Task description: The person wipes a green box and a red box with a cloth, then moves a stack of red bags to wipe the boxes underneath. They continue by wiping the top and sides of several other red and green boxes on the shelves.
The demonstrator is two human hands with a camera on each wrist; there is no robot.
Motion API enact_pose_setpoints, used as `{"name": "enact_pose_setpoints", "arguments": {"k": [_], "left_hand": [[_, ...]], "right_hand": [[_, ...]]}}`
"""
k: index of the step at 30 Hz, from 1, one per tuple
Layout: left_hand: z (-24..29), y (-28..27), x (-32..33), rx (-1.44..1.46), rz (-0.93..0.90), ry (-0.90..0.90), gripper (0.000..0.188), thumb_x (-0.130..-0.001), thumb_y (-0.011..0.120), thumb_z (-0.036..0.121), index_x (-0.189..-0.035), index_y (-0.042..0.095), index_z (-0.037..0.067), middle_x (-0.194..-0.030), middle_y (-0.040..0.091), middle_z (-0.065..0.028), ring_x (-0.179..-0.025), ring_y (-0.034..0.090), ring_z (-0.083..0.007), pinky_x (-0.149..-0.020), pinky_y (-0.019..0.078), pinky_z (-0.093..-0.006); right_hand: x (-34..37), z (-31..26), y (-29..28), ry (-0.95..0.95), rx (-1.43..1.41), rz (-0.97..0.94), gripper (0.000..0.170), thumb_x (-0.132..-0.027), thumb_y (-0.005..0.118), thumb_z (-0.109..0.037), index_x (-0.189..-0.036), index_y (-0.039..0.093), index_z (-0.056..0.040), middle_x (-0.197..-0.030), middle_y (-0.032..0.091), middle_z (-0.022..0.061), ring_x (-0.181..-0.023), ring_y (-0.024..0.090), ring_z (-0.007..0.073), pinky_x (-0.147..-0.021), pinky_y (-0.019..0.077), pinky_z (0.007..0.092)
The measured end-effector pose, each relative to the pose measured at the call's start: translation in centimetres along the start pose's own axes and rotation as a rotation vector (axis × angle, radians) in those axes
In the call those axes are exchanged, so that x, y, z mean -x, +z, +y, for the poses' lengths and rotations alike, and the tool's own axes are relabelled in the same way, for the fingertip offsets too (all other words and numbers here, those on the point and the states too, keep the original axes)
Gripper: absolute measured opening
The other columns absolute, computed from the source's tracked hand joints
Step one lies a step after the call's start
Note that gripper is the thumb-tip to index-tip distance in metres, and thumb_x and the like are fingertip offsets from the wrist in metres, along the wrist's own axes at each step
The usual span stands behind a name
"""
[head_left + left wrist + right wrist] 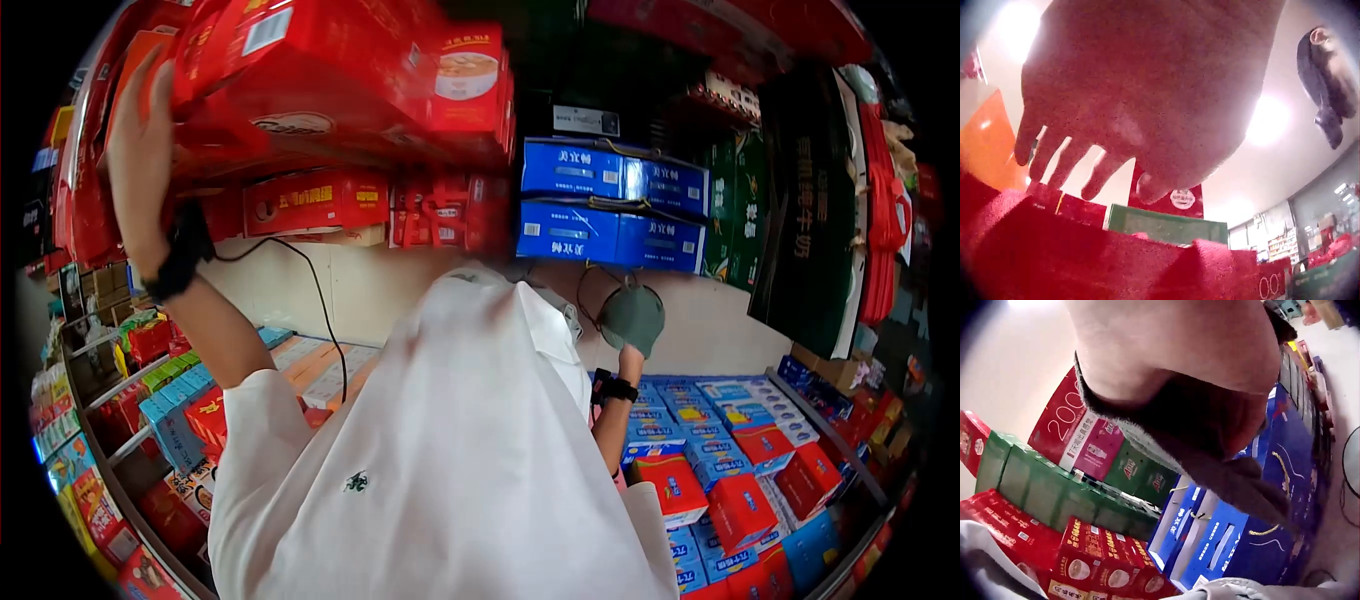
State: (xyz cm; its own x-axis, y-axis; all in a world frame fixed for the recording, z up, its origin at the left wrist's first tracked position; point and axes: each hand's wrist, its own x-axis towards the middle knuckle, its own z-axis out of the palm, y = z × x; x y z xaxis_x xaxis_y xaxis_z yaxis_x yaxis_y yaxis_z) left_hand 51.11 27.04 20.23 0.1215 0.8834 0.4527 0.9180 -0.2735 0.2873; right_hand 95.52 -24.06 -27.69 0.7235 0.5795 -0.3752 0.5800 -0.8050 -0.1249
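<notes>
My left hand is raised at the upper left, its fingers extended along the side of a stack of red gift boxes. In the left wrist view the fingers are spread and reach down to the top of something red. My right hand is lower, beside my body, and grips a grey-green cloth. In the right wrist view the cloth wraps round the hand and hides most of the fingers. Blue gift boxes with cord handles stand just beyond it.
Dark green cartons stand right of the blue boxes. Red and blue packs fill a low shelf at the right. Another shelf with small cartons is at the left. A black cable hangs from near the left wrist.
</notes>
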Motion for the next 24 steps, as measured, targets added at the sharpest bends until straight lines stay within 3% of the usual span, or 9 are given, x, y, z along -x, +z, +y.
{"name": "enact_pose_setpoints", "arguments": {"k": [5,6,8,10,11,14,18,22,24], "left_hand": [[2.6,0.0,9.3,0.307,0.234,0.095,0.034,-0.117,0.053,0.025,-0.128,0.077,0.002,-0.121,0.079,-0.0080,-0.101,0.073,-0.0160,-0.094,0.0565,-0.0343],[2.5,0.3,11.6,0.221,0.159,0.072,0.030,-0.116,0.053,0.020,-0.117,0.075,-0.001,-0.113,0.079,-0.0101,-0.097,0.071,-0.0171,-0.091,0.0557,-0.0332],[-0.2,4.1,18.4,0.514,0.032,-0.031,0.024,-0.115,0.056,0.015,-0.105,0.073,0.000,-0.104,0.077,-0.0083,-0.094,0.069,-0.0169,-0.086,0.0547,-0.0325],[-1.2,3.3,22.2,0.439,-0.139,-0.204,0.021,-0.115,0.057,0.016,-0.114,0.073,0.002,-0.107,0.078,-0.0091,-0.092,0.071,-0.0162,-0.081,0.0544,-0.0306],[-3.8,7.6,30.0,0.696,-0.315,-0.618,0.024,-0.115,0.057,0.020,-0.126,0.071,0.004,-0.110,0.078,-0.0095,-0.094,0.073,-0.0159,-0.082,0.0559,-0.0307],[-10.0,9.8,44.4,0.858,-0.409,-1.091,0.029,-0.116,0.053,0.022,-0.136,0.066,0.005,-0.109,0.077,-0.0069,-0.091,0.074,-0.0176,-0.082,0.0571,-0.0315],[-13.9,8.5,59.3,1.145,-0.230,-1.812,0.024,-0.110,0.057,0.024,-0.109,0.071,0.005,-0.094,0.071,-0.0038,-0.081,0.069,-0.0184,-0.072,0.0560,-0.0325],[-19.2,8.4,76.9,0.516,-0.565,-1.611,0.029,-0.106,0.059,0.026,-0.100,0.072,0.001,-0.082,0.069,-0.0050,-0.071,0.062,-0.0154,-0.062,0.0481,-0.0322],[-16.0,8.0,76.8,0.525,-0.507,-1.696,0.031,-0.106,0.059,0.027,-0.100,0.073,0.000,-0.080,0.069,-0.0055,-0.069,0.061,-0.0157,-0.062,0.0487,-0.0340]], "right_hand": [[-0.9,-1.3,-0.8,-0.155,-0.081,0.027,0.034,-0.093,0.070,-0.031,-0.123,0.073,-0.0139,-0.121,0.073,0.0138,-0.113,0.069,0.0317,-0.087,0.0536,0.0441],[-1.7,-2.1,-1.1,-0.206,-0.108,0.031,0.035,-0.094,0.070,-0.030,-0.124,0.073,-0.0135,-0.122,0.073,0.0138,-0.114,0.069,0.0316,-0.087,0.0534,0.0439],[-3.6,-4.1,-1.6,-0.318,-0.178,0.008,0.035,-0.095,0.069,-0.030,-0.126,0.072,-0.0129,-0.124,0.072,0.0140,-0.115,0.068,0.0313,-0.089,0.0531,0.0435],[-5.2,-6.3,-2.1,-0.427,-0.253,-0.030,0.036,-0.096,0.068,-0.030,-0.128,0.071,-0.0122,-0.126,0.071,0.0141,-0.115,0.068,0.0310,-0.090,0.0529,0.0432],[-5.7,-7.8,-2.6,-0.481,-0.292,-0.057,0.037,-0.096,0.067,-0.029,-0.129,0.070,-0.0119,-0.127,0.071,0.0142,-0.116,0.068,0.0309,-0.091,0.0527,0.0430],[-6.1,-11.3,-3.2,-0.614,-0.373,-0.149,0.038,-0.098,0.066,-0.029,-0.131,0.069,-0.0109,-0.129,0.070,0.0144,-0.117,0.067,0.0305,-0.093,0.0523,0.0425],[-6.1,-15.1,-4.2,-0.748,-0.401,-0.214,0.040,-0.100,0.064,-0.028,-0.135,0.067,-0.0097,-0.133,0.069,0.0147,-0.119,0.066,0.0299,-0.096,0.0517,0.0418],[-6.1,-18.0,-5.7,-0.842,-0.373,-0.209,0.041,-0.102,0.062,-0.027,-0.138,0.064,-0.0084,-0.137,0.068,0.0150,-0.120,0.065,0.0294,-0.098,0.0512,0.0411],[-6.0,-19.7,-6.5,-0.892,-0.311,-0.173,0.042,-0.103,0.062,-0.027,-0.140,0.063,-0.0077,-0.138,0.067,0.0151,-0.121,0.065,0.0291,-0.100,0.0509,0.0407]]}}
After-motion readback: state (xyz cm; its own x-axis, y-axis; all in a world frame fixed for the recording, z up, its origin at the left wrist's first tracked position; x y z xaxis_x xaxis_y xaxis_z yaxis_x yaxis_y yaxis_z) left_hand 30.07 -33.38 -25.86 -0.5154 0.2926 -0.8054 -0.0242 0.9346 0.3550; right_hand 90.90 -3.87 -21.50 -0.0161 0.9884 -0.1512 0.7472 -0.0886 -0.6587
